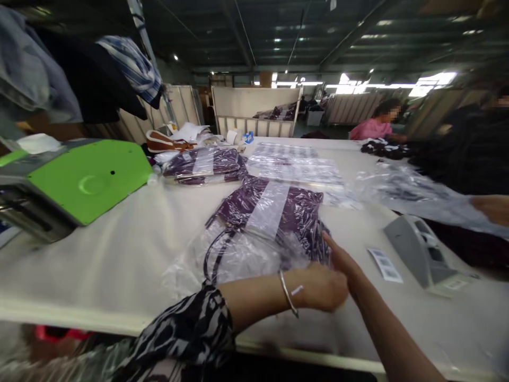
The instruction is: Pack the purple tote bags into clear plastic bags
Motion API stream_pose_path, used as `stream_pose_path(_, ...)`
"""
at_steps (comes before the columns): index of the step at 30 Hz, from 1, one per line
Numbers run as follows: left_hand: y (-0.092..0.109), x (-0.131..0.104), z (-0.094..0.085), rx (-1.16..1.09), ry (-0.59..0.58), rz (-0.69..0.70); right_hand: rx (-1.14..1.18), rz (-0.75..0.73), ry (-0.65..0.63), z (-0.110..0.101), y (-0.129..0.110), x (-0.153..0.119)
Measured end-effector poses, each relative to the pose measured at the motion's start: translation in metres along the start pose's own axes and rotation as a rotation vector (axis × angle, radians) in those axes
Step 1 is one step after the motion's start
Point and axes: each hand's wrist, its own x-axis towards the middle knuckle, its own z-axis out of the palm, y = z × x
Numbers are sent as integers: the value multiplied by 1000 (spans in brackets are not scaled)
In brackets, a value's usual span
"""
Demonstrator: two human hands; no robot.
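Observation:
A dark purple garment [298, 209] in clear plastic, with a white paper strip [270, 208] across it, lies on the pale table [119, 254]. My left hand [324, 286], a bracelet at its wrist, is closed at the near right edge of the plastic; what its fingers hold is hidden. Against the right side of the same package is my right hand [340, 260], its fingers partly behind the plastic and the left hand. Loose clear plastic [242, 260] and dark cord-like loops [217, 254] spread in front of the garment.
A green machine [95, 178] stands at left, under hanging clothes [131, 63]. Wrapped purple garments [204, 164] and pale checked packages [294, 164] lie behind. At right are a label sheet [385, 265], a grey device [417, 252] and a person's hand [493, 208] on plastic. Another person [371, 127] sits beyond.

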Motion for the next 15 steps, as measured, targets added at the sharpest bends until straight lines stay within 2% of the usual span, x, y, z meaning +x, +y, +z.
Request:
stream_pose_path(2, 20, -35, -15, -201, -155, 146, -36, -19, -10, 4, -1, 11)
stream_pose_path(3, 22, -58, -25, -330, -216, 184, -53, -34, -4, 3, 1, 16)
stream_pose_path(4, 17, -83, -36, -455, -223, 172, -68, -45, 2, 1, 3, 20)
stream_pose_path(5, 7, -111, -47, -542, -178, 105, -82, -51, 12, -2, 6, 23)
stream_pose_path(6, -10, -140, -56, -561, -15, -45, -92, -65, 19, -5, 9, 27)
stream_pose_path(7, -30, -168, -63, -505, 235, -262, -99, -91, 32, -7, 12, 30)
stream_pose_path(8, -53, -195, -66, -373, 484, -515, -107, -126, 47, -9, 13, 33)
stream_pose_path(9, -76, -219, -66, -205, 642, -762, -118, -165, 60, -9, 13, 38)
stream_pose_path(10, -97, -239, -61, -47, 671, -977, -135, -198, 70, -8, 12, 43)
stream_pose_path(11, -114, -253, -53, 63, 623, -1159, -158, -224, 83, -7, 8, 49)
stream_pose_path(12, -127, -262, -43, 119, 571, -1250, -186, -239, 103, -6, 2, 56)
stream_pose_path(13, -134, -266, -31, 149, 524, -1297, -215, -248, 135, -5, -5, 63)
stream_pose_path(15, -136, -261, -6, 141, 476, -1288, -259, -260, 225, -7, -22, 75)
